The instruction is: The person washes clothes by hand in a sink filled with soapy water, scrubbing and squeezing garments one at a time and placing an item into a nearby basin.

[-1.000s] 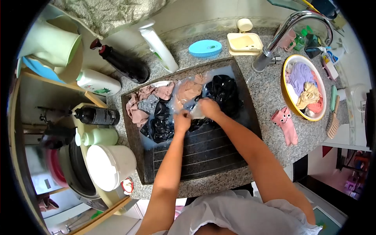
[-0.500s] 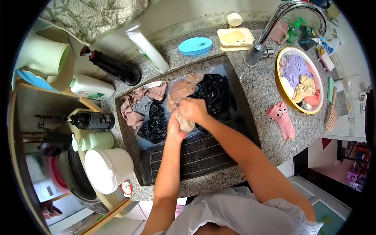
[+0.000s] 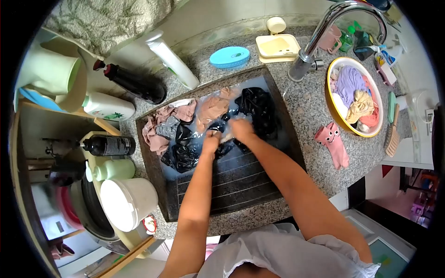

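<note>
My left hand (image 3: 212, 142) is closed on one end of a small wet beige cloth (image 3: 226, 137). Gripping its other end is my right hand (image 3: 242, 129), slightly blurred. Both hands are low over the cloudy water of a dark stone sink (image 3: 222, 187). A peach-tan garment (image 3: 215, 110) floats just beyond them. To the right of it lies a shiny black garment (image 3: 256, 109). More soaked dark cloth (image 3: 184, 155) bunches left of my left hand, beside a dusty pink garment (image 3: 160, 134).
A chrome faucet (image 3: 303, 65) rises at the sink's back right corner. Right of it stand a yellow-rimmed basin (image 3: 330, 99) of clothes and a pink sock (image 3: 336, 146) with a face. Bottles, a white bucket (image 3: 127, 201), a blue soap box (image 3: 229, 56) and a scrub brush (image 3: 391, 139) surround the sink.
My hands have moved apart and lower toward the water, stretching the beige cloth between them. Before, they were bunched together around it. The peach-tan garment now shows more fully.
</note>
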{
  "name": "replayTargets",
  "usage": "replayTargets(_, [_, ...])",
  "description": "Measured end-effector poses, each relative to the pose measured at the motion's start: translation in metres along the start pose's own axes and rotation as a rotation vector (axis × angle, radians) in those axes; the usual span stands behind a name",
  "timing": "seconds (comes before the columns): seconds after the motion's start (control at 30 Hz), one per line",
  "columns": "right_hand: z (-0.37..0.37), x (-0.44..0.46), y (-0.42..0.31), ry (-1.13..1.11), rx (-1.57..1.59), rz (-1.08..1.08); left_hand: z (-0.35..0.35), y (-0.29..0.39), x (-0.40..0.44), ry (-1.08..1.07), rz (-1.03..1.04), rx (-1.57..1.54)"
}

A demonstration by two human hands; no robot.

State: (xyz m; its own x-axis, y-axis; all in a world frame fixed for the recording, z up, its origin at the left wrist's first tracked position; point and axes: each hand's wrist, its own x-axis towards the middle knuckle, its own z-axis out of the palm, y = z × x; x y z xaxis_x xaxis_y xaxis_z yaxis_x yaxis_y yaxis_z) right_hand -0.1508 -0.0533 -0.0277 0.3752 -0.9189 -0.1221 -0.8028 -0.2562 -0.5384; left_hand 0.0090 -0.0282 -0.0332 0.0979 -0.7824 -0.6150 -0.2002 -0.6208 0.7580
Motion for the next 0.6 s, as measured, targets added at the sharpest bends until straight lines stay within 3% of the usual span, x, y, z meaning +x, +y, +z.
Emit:
replayTargets(0.07, [0.008,0.003,-0.032,0.286,-0.017,0.015,-0.007,0.014,-0.004,-0.132,-0.210,-0.540])
replayTargets(0.1, [-0.009,-0.009,-0.055,0.294,0.035,-0.070,0.000,0.053,-0.044,-0.236,-0.166,-0.673])
replayTargets(0.13, [-0.031,-0.026,-0.081,0.299,0.087,-0.154,-0.008,0.045,-0.035,-0.352,-0.236,-0.814])
replayTargets(0.2, [-0.037,-0.046,-0.107,0.486,0.114,-0.321,-0.023,0.011,-0.008,-1.120,-0.007,-1.240])
replayTargets(0.23, [-0.036,-0.053,-0.118,0.557,0.128,-0.399,-0.028,0.000,0.005,-0.861,-0.093,-1.176])
replayTargets(0.27, [-0.038,-0.056,-0.127,0.632,0.141,-0.480,-0.013,-0.007,0.016,-0.362,-0.054,-1.029])
replayTargets(0.33, [-0.042,-0.054,-0.131,0.647,0.161,-0.500,-0.006,-0.002,-0.007,-0.473,-0.012,-1.351])
replayTargets(0.37, [-0.043,-0.049,-0.125,0.666,0.200,-0.547,-0.009,0.010,-0.020,-0.470,-0.014,-1.350])
replayTargets(0.43, [-0.048,-0.032,-0.113,0.775,0.203,-0.552,-0.012,0.033,-0.040,-0.269,0.977,-0.329])
replayTargets(0.47, [-0.043,-0.020,-0.092,0.568,0.215,-0.408,-0.013,0.040,-0.048,-0.130,1.374,0.252])
replayTargets(0.53, [-0.045,-0.003,-0.067,0.613,0.223,-0.169,-0.001,0.055,-0.058,-0.357,-0.088,-0.972])
replayTargets(0.6, [-0.042,0.001,-0.043,0.487,0.121,-0.082,0.000,0.073,-0.069,-0.247,-0.068,-0.940])
